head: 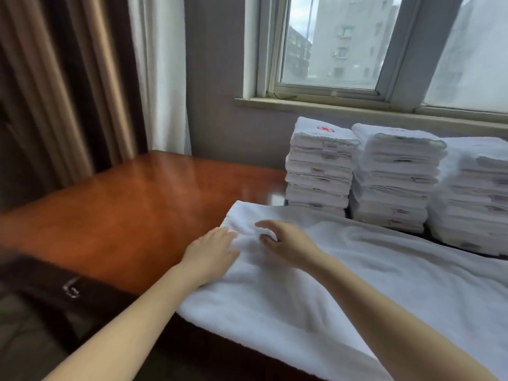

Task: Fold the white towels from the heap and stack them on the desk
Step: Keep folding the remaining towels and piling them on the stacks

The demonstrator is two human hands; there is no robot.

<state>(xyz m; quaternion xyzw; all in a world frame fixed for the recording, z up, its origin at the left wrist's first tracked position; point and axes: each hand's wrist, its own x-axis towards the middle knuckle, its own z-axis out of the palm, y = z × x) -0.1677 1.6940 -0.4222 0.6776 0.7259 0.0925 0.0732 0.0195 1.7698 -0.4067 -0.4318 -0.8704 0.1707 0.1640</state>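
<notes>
A large white towel (357,270) lies spread flat over the right half of the reddish wooden desk (132,210). My left hand (214,250) rests flat on the towel's left edge, fingers straight. Close beside it my right hand (286,240) hovers over or touches the towel near its far left corner, fingers loosely spread and slightly bent. Three tall stacks of folded white towels stand at the back of the desk: a left stack (320,166), a middle stack (395,182) and a right stack (472,196). No heap of unfolded towels is in view.
Brown and white curtains (82,86) hang at the back left. A window (343,42) with a sill sits behind the stacks. The desk's dark front shows a drawer handle (71,290) at lower left. Bare wood lies left of the towel.
</notes>
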